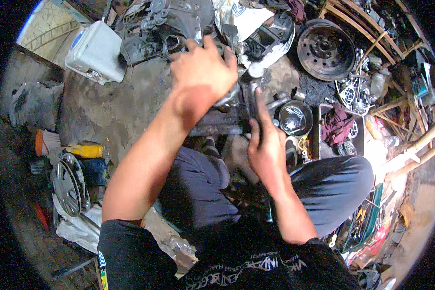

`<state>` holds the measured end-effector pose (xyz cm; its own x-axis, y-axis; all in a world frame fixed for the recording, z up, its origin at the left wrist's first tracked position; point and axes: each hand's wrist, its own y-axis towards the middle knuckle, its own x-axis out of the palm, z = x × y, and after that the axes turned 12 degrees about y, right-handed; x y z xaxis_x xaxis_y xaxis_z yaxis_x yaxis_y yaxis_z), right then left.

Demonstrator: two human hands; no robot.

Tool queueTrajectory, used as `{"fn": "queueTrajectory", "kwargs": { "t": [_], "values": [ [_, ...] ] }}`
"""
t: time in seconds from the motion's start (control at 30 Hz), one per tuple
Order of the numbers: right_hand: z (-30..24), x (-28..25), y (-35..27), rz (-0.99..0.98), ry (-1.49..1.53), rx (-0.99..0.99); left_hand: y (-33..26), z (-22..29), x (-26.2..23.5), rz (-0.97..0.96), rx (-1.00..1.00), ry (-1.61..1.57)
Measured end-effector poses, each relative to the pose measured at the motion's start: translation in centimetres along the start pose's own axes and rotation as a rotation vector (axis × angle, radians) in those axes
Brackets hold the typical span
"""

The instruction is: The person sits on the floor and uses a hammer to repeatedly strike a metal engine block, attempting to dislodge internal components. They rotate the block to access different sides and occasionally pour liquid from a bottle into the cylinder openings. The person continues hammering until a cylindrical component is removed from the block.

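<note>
Your left hand point(203, 65) curls shut over a grey metal part point(229, 96), which sits on the dark block point(217, 123) just beneath it. Your right hand point(265, 145) grips a tool point(250, 92), forefinger stretched along its shaft, tip touching the part. A bowl point(296, 117) crowds just right of that grip; bare floor point(111, 108) opens left.

Camera: sitting on the person's head, single fisheye view.
Facing: looking steeply down over the knees at the floor point(106, 111).
Nearness: hovering close above the forearms entering from the lower edge.
Edges: bending toward a dark rim.
</note>
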<state>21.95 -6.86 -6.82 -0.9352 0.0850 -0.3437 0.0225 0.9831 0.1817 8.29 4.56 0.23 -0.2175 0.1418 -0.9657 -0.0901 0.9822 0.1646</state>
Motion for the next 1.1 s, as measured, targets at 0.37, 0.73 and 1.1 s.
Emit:
{"fn": "queueTrajectory", "kwargs": {
  "t": [0.37,0.73,1.1],
  "values": [
    [-1.0,-0.8,-0.2,-0.068,-0.036,0.087,0.2,-0.9,0.2,-0.028,-0.012,-0.039],
    [-0.3,-0.2,-0.6,-0.027,-0.090,0.019,-0.1,-1.1,0.7,0.016,-0.036,-0.037],
    [-1.2,-0.7,0.0,-0.063,-0.049,0.035,-0.1,-0.7,0.1,-0.019,-0.029,-0.032]
  ]
}}
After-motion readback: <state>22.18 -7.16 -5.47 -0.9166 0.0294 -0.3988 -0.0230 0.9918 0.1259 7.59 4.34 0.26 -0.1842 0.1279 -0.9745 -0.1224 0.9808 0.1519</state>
